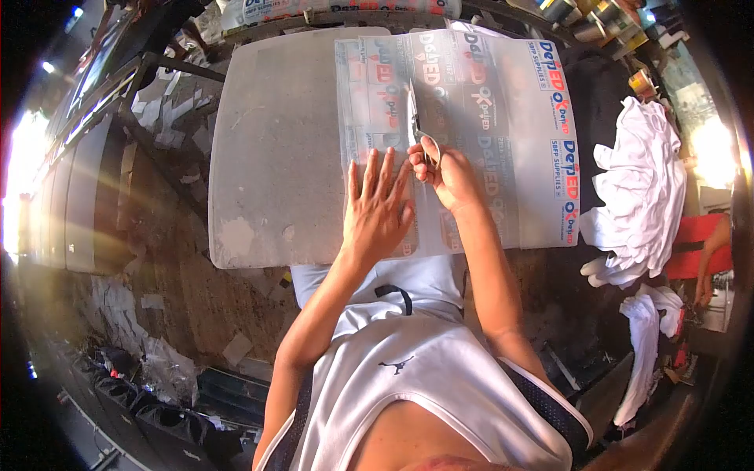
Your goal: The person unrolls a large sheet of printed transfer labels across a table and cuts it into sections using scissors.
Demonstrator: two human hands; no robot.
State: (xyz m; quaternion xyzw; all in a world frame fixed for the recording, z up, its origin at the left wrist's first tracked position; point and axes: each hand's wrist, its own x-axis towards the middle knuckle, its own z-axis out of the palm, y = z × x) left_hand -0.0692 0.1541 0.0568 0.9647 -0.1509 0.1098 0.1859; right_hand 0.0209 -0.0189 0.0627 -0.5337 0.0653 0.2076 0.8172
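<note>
A thin translucent sheet [518,165] with printed red and blue lettering lies over the right part of a grey tabletop [275,149]. My left hand [378,200] rests flat on the sheet's left part, fingers spread and pointing away from me. Just to its right, my right hand [444,177] grips a pair of scissors [415,118] by the handles. Their blades point away from me over the sheet. The exact gap between the blades is hard to make out.
White fabric [640,188] is heaped at the right, near a person's arm [711,251] and red clothing. Several spools [597,23] stand at the far right. Printed rolled material [338,9] lies beyond the table. A metal frame [177,67] and floor scraps [169,114] are at left.
</note>
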